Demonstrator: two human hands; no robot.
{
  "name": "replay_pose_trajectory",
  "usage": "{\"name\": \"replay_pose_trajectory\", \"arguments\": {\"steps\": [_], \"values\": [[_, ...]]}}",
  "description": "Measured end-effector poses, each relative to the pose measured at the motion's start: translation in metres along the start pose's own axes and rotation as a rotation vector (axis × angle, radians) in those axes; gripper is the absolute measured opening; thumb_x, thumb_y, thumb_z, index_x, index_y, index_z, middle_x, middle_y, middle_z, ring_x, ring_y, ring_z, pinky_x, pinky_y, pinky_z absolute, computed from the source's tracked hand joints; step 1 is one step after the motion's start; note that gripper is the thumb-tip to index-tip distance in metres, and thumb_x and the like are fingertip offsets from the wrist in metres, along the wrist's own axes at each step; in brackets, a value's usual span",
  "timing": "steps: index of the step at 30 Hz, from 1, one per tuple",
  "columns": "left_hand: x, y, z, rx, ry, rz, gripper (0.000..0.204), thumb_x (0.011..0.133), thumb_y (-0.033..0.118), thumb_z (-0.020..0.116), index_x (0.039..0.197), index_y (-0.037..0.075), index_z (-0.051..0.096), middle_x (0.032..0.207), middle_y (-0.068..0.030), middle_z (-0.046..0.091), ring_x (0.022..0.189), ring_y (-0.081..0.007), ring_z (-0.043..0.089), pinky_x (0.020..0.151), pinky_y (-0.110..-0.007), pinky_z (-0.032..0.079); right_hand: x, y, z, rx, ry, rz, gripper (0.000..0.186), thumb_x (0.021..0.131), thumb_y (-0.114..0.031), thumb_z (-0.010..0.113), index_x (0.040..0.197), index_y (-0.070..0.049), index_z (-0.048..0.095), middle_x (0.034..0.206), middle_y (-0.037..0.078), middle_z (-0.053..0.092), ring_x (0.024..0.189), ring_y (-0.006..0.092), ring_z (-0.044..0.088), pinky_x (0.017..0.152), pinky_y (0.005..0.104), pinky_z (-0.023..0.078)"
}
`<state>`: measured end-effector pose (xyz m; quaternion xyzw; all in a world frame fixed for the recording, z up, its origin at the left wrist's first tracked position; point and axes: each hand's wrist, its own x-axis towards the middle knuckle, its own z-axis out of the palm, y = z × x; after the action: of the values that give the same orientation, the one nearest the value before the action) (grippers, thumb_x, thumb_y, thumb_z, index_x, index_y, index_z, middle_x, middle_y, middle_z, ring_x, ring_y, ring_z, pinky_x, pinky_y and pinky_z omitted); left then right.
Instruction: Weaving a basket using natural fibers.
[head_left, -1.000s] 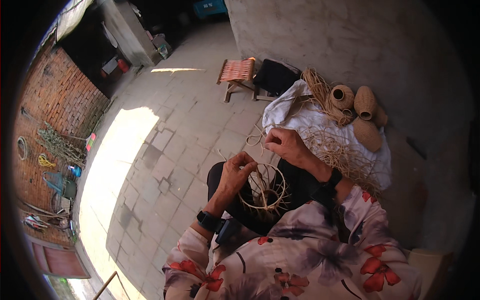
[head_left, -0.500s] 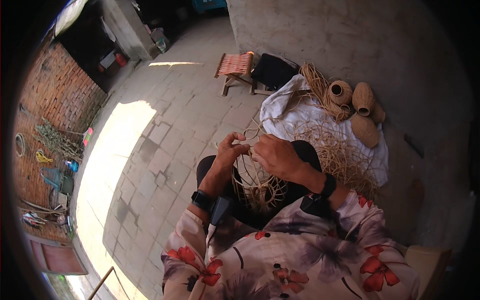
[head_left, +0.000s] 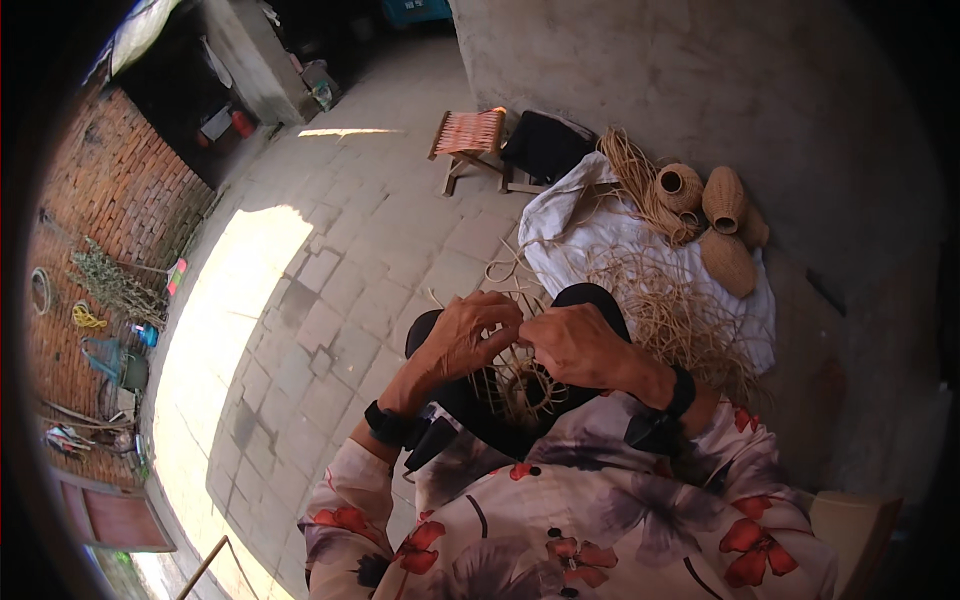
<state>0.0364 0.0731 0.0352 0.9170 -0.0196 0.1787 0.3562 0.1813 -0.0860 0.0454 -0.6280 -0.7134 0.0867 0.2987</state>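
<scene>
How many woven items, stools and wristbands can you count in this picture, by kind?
Finished woven straw vessels on the white cloth: 3
Unfinished woven basket, held by left hand and right hand: 1
Folding stools: 1
Black wristbands: 2
Total: 7

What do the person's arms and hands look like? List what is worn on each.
Both hands are bare. The left hand has a black band at the wrist; the right hand has a black band too. Both sleeves are pale fabric with red and grey flowers.
</scene>
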Motion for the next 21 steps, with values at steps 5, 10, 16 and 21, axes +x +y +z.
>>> {"name": "replay_pose_trajectory", "arguments": {"steps": [5, 10, 16, 21], "values": [[0.001, 0.029, -0.013, 0.067, -0.236, -0.191, 0.023, 0.089, 0.026, 0.06, 0.088, 0.003, 0.067, 0.085, -0.0113, 0.061, 0.078, -0.0309, 0.062, 0.071, -0.042, 0.049, -0.005, 0.004, -0.001, -0.011, -0.135, 0.02, 0.01, 0.074, -0.01, 0.059, 0.079, -0.002, 0.061, 0.075, 0.017, 0.061, 0.071, 0.035, 0.062, 0.063, 0.0458, 0.047], [0.005, 0.024, -0.01, 0.057, -0.373, -0.11, 0.024, 0.087, 0.024, 0.059, 0.088, 0.001, 0.067, 0.085, -0.0145, 0.062, 0.082, -0.0335, 0.062, 0.073, -0.044, 0.049, -0.015, 0.006, 0.003, 0.078, -0.021, -0.053, 0.012, 0.073, -0.01, 0.062, 0.083, -0.003, 0.064, 0.074, 0.013, 0.061, 0.071, 0.0343, 0.062, 0.064, 0.0427, 0.049], [0.008, 0.011, -0.006, 0.04, -0.473, -0.069, 0.02, 0.087, 0.017, 0.058, 0.088, -0.001, 0.065, 0.081, -0.0148, 0.061, 0.079, -0.0306, 0.061, 0.073, -0.038, 0.049, -0.041, -0.005, 0.004, 0.088, 0.401, -0.154, 0.012, 0.073, -0.007, 0.069, 0.08, -0.006, 0.059, 0.078, 0.008, 0.059, 0.068, 0.0282, 0.061, 0.059, 0.0374, 0.05], [0.016, 0.011, -0.008, -0.172, -0.592, -0.269, 0.021, 0.089, 0.017, 0.055, 0.09, -0.002, 0.064, 0.085, -0.0136, 0.063, 0.083, -0.0274, 0.062, 0.076, -0.035, 0.049, -0.053, -0.014, 0.029, 0.021, 0.315, -0.166, 0.026, 0.072, -0.019, 0.08, 0.083, -0.008, 0.059, 0.072, 0.006, 0.056, 0.063, 0.0256, 0.06, 0.056, 0.0346, 0.049]]}}
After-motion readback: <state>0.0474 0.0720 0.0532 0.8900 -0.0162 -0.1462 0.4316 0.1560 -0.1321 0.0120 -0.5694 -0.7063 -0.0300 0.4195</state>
